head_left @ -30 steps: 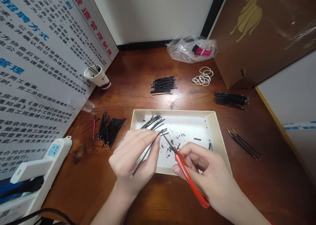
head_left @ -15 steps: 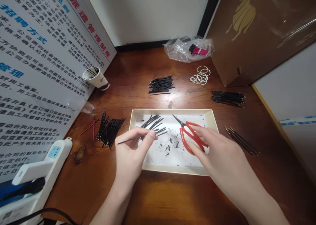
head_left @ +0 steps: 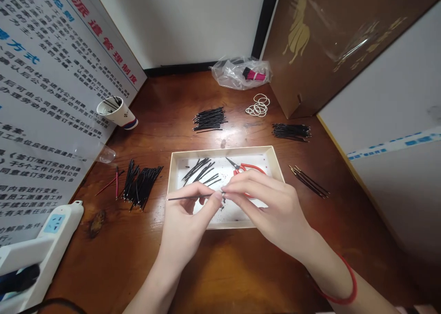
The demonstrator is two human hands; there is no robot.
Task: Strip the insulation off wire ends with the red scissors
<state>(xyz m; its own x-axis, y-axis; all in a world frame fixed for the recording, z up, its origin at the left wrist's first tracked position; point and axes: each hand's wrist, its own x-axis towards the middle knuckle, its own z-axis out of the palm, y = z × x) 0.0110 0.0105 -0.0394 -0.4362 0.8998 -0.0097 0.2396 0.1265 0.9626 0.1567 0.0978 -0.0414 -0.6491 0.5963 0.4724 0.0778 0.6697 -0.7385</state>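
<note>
My left hand [head_left: 186,222] pinches a thin black wire [head_left: 184,197] between thumb and fingers, its free end pointing left. Thumb and fingertips of my right hand [head_left: 275,201] close on the wire's other end, touching my left fingertips; the tip itself is hidden. Both hands are over the near side of a shallow cream box [head_left: 169,176] with a white floor. Red-handled scissors [head_left: 253,167] lie in the box, partly behind my right hand. Several black wire pieces [head_left: 200,169] rest at its left side, with small dark scraps around.
Black wire bundles lie left [head_left: 143,183], behind [head_left: 209,119] and right [head_left: 291,131] of the box. Several loose wires [head_left: 309,182], rubber bands [head_left: 258,106], a plastic bag [head_left: 227,73], a tilted paper cup [head_left: 119,114] and a power strip [head_left: 64,227] surround it.
My right hand has let go of the scissors, which now lie in the box. It has moved left to the wire end in my left hand. The view has shifted a little.
</note>
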